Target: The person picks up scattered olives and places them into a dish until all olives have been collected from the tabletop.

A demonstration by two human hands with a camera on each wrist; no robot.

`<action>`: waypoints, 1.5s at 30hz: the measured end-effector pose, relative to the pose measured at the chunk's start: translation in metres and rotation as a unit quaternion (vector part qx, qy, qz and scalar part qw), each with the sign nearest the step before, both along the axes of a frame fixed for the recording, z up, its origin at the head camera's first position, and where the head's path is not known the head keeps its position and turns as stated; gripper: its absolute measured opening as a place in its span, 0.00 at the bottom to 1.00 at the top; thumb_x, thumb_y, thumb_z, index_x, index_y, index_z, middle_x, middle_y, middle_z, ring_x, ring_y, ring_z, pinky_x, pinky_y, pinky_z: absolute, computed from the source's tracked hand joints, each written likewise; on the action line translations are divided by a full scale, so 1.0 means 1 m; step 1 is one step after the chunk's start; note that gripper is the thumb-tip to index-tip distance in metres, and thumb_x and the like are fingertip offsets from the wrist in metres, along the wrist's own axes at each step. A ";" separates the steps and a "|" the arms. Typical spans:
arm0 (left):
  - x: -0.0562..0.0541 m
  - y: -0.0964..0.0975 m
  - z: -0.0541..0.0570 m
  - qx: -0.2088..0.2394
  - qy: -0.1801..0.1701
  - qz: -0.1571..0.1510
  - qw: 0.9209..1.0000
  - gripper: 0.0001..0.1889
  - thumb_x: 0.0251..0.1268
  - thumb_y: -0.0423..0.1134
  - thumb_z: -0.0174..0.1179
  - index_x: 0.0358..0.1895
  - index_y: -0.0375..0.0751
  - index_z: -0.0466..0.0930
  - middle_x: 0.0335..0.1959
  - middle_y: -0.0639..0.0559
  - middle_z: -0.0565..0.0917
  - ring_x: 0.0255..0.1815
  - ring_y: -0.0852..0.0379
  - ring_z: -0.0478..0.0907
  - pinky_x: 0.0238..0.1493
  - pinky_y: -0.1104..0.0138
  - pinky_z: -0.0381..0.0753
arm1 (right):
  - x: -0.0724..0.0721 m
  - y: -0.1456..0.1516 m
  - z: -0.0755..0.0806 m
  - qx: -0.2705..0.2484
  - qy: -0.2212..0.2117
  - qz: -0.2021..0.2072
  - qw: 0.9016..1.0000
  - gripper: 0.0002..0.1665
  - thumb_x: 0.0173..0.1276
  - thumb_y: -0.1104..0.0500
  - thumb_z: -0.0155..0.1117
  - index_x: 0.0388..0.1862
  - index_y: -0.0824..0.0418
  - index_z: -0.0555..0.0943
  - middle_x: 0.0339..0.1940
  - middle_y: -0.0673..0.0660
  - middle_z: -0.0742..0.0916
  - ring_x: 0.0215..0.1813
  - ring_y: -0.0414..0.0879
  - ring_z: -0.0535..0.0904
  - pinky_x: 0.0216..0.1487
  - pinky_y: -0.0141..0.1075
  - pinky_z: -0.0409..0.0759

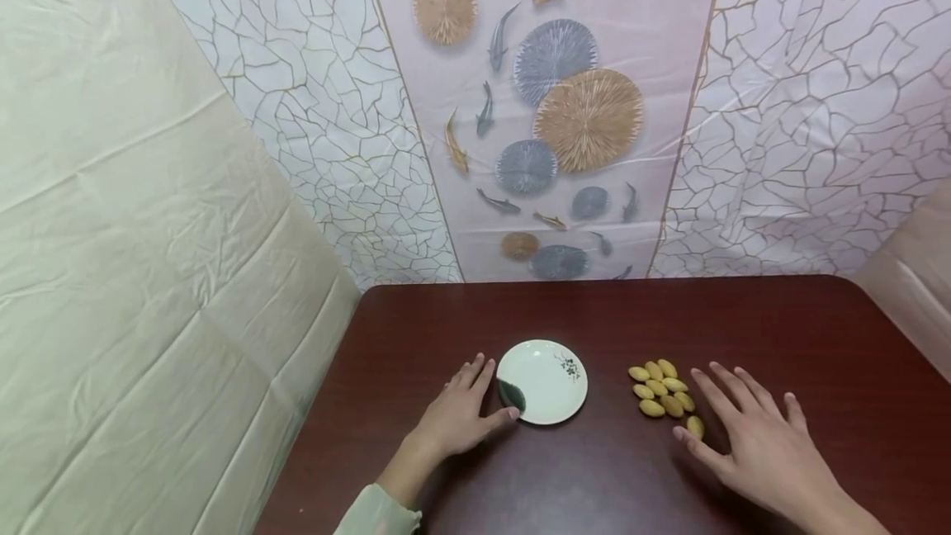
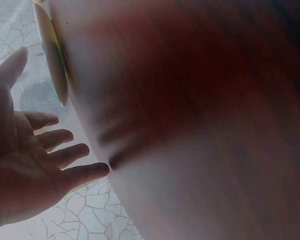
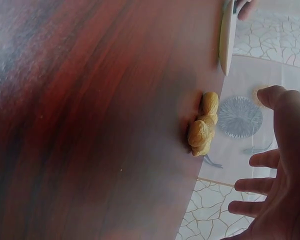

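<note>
A round white plate lies on the table with a dark flower print near its right rim and a dark green leaf shape at its left. My left hand is beside the plate, fingers spread and thumb tip right at the lower left rim. To the plate's right, several yellow, wrinkled, olive-shaped pieces lie in a close cluster. My right hand hovers by their right side with fingers spread, holding nothing. Its thumb is close to one piece set a little apart from the others.
The dark red-brown table has a glossy top. Behind it hangs a patterned cloth with fish and round leaf prints. A pale quilted covering borders the left side.
</note>
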State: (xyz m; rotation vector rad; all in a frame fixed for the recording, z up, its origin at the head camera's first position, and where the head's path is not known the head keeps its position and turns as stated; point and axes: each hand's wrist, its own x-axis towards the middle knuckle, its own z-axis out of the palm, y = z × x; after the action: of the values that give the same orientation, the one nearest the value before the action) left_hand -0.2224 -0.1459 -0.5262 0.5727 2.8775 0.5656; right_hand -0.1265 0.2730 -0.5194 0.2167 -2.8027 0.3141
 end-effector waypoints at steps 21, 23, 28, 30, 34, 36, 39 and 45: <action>-0.012 0.015 0.010 -0.054 -0.051 -0.013 0.997 0.58 0.73 0.74 0.63 0.93 0.45 0.47 0.95 0.49 0.50 0.91 0.31 0.56 0.81 0.28 0.66 | 0.003 -0.005 0.005 0.008 -0.021 -0.002 1.000 0.56 0.67 0.26 0.75 0.84 0.55 0.72 0.82 0.66 0.76 0.80 0.72 0.69 0.66 0.85 0.62; -0.013 0.017 0.010 -0.059 -0.048 -0.017 0.997 0.58 0.73 0.74 0.63 0.93 0.46 0.47 0.95 0.51 0.48 0.90 0.30 0.58 0.79 0.27 0.68 | 0.003 -0.005 0.004 0.006 -0.018 0.000 1.000 0.56 0.67 0.26 0.75 0.84 0.55 0.72 0.81 0.66 0.77 0.80 0.72 0.69 0.66 0.85 0.62; -0.016 0.022 0.011 -0.066 -0.039 -0.025 0.997 0.59 0.71 0.74 0.66 0.93 0.48 0.49 0.95 0.51 0.49 0.91 0.34 0.58 0.78 0.26 0.69 | 0.003 -0.007 0.004 0.004 -0.024 0.005 1.000 0.56 0.68 0.27 0.75 0.84 0.56 0.72 0.82 0.67 0.76 0.80 0.72 0.68 0.67 0.85 0.61; -0.016 0.023 0.011 -0.068 -0.038 -0.032 0.996 0.59 0.71 0.73 0.67 0.92 0.46 0.50 0.95 0.49 0.50 0.92 0.38 0.57 0.81 0.29 0.67 | 0.003 -0.008 0.005 0.005 -0.029 0.005 1.000 0.56 0.68 0.26 0.74 0.84 0.56 0.72 0.82 0.67 0.76 0.81 0.73 0.68 0.67 0.85 0.61; -0.016 0.023 0.012 -0.069 -0.039 -0.046 0.996 0.58 0.72 0.71 0.67 0.92 0.41 0.50 0.94 0.44 0.52 0.92 0.43 0.58 0.86 0.41 0.68 | 0.004 -0.008 0.007 0.006 -0.034 0.003 0.999 0.56 0.68 0.26 0.74 0.83 0.58 0.73 0.82 0.67 0.76 0.81 0.73 0.68 0.68 0.85 0.61; -0.016 0.023 0.013 -0.070 -0.041 -0.048 0.996 0.59 0.72 0.71 0.68 0.91 0.39 0.50 0.94 0.42 0.52 0.91 0.43 0.61 0.84 0.46 0.72 | 0.005 -0.007 0.006 0.008 -0.028 0.002 1.000 0.56 0.67 0.27 0.75 0.82 0.59 0.74 0.81 0.68 0.77 0.80 0.73 0.69 0.68 0.85 0.63; -0.016 0.022 0.015 -0.077 -0.045 -0.043 0.995 0.60 0.71 0.72 0.68 0.91 0.38 0.50 0.93 0.42 0.54 0.88 0.43 0.66 0.80 0.48 0.78 | 0.007 -0.007 0.005 0.010 -0.015 0.002 1.000 0.56 0.66 0.28 0.76 0.81 0.60 0.75 0.80 0.68 0.78 0.79 0.73 0.70 0.67 0.84 0.64; -0.018 0.025 0.013 -0.089 -0.048 -0.034 0.994 0.60 0.69 0.72 0.69 0.91 0.37 0.53 0.91 0.40 0.60 0.87 0.42 0.69 0.80 0.49 0.78 | 0.009 -0.005 0.005 0.016 -0.017 0.002 1.000 0.56 0.66 0.27 0.76 0.81 0.60 0.76 0.80 0.68 0.78 0.79 0.73 0.70 0.68 0.84 0.65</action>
State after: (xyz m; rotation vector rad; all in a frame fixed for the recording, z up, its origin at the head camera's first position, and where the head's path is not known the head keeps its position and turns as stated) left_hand -0.2401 -0.1208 -0.5130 0.5947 2.7695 0.3122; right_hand -0.1176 0.2679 -0.5147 0.2262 -2.8432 0.2777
